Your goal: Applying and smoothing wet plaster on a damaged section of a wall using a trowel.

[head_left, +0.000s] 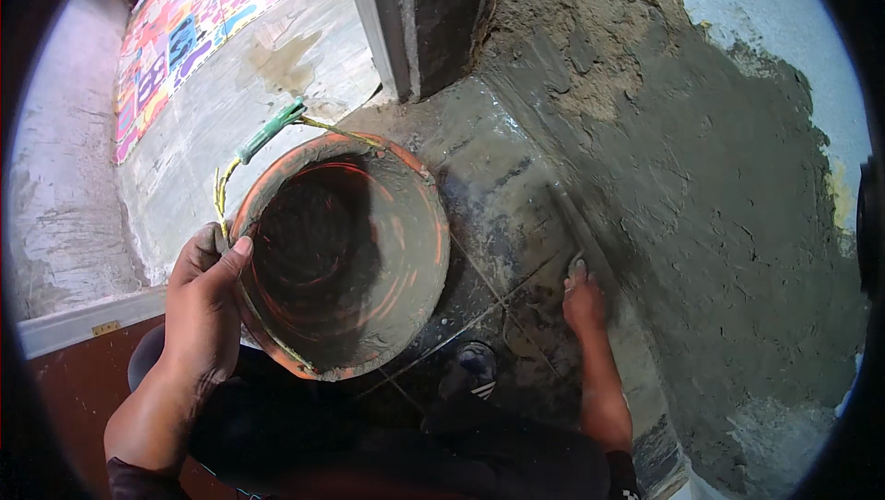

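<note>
My left hand (207,283) is closed on the left rim of an orange bucket (433,223), thumb over the edge. The bucket is tilted, so I look into its inside, smeared with grey mortar and mostly emptied. Its yellow cord handle carries a green grip (269,129) and stands out past the far rim. To the right, my right hand (584,299) is closed at the foot of the wall. It seems to hold a trowel (573,212), whose slim grey blade lies blurred along the wet mortar where wall and floor meet; its handle is hidden in my fist.
Wet grey mortar (728,233) covers the lower wall on the right, with rough patches above. A dark door frame post (429,21) stands ahead. Beyond the sill lie a pale floor (304,67) and a colourful mat (198,39). My foot (475,362) is on dark, dirty tiles.
</note>
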{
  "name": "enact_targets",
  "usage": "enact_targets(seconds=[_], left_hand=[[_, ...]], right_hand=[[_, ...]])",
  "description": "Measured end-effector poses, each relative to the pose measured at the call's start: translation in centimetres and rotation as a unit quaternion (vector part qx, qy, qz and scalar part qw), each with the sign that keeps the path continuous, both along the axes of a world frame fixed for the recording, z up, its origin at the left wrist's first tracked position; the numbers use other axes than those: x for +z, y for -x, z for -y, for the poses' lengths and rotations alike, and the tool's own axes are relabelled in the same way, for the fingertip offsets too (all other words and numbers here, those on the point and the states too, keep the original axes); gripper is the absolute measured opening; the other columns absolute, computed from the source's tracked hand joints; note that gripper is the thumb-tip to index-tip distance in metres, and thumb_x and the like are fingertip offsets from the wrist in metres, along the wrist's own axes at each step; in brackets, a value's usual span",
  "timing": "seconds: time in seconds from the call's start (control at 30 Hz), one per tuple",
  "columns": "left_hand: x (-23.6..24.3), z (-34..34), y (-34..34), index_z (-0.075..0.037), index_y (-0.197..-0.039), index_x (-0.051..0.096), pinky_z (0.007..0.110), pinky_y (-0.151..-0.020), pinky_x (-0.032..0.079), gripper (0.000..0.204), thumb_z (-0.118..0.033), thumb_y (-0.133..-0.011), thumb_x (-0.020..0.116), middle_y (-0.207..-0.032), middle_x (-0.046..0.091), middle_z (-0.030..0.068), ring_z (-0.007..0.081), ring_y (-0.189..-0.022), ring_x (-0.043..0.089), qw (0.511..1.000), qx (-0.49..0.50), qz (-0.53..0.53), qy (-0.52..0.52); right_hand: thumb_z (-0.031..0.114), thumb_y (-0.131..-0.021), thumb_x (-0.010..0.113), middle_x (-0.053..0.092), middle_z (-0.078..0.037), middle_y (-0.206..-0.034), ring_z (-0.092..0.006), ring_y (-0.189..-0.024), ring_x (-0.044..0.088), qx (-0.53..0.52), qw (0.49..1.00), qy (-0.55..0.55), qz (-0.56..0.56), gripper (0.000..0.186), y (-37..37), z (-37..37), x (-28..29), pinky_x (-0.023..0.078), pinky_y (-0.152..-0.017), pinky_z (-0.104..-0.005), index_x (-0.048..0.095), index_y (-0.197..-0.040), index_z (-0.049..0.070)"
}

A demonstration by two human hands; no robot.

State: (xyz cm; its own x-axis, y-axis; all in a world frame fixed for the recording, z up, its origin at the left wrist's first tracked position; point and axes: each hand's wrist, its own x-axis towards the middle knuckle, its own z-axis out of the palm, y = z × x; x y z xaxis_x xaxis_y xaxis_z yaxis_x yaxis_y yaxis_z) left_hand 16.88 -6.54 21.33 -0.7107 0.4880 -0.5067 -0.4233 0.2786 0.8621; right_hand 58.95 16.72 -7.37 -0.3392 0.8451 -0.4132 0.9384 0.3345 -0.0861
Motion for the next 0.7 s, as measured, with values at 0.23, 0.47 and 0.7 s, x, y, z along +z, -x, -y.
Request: enact_targets(seconds=[0.23,0.47,0.7], left_hand=[[-0.1,0.1,0.2,0.003,-0.121,0.055,0.035,-0.097,0.046,0.024,-0.008,-0.1,0.059,-0.114,0.064,0.0119,0.0195,-0.107,0.061,1.0,0.014,0.001,0.014],[-0.2,0.2,0.4,0.003,-0.128,0.054,0.037,-0.104,0.043,0.031,-0.009,-0.1,0.059,-0.121,0.065,0.0123,0.0213,-0.115,0.06,0.999,0.009,0.027,0.015],[1.1,-0.5,-0.4,0.002,-0.119,0.055,0.032,-0.09,0.05,0.024,-0.009,-0.099,0.061,-0.112,0.064,0.01,0.0181,-0.104,0.061,0.999,0.033,0.022,0.01]], right_hand=[[0.024,-0.097,0.059,0.062,-0.031,-0.121,-0.0496,-0.101,0.063,0.041,0.998,-0.038,0.008,0.051,-0.1,-4.0,2.3,0.05,-0.087,-0.0542,0.049,-0.142,0.004],[0.026,-0.097,0.058,0.063,-0.031,-0.115,-0.0476,-0.103,0.063,-0.017,0.999,-0.031,-0.022,0.051,0.3,-3.7,6.5,0.05,-0.089,-0.0536,0.051,-0.142,0.002],[0.026,-0.099,0.058,0.062,-0.034,-0.117,-0.05,-0.104,0.061,-0.017,0.997,-0.074,-0.032,0.053,0.4,0.0,10.3,0.048,-0.09,-0.0546,0.047,-0.144,0.0]])
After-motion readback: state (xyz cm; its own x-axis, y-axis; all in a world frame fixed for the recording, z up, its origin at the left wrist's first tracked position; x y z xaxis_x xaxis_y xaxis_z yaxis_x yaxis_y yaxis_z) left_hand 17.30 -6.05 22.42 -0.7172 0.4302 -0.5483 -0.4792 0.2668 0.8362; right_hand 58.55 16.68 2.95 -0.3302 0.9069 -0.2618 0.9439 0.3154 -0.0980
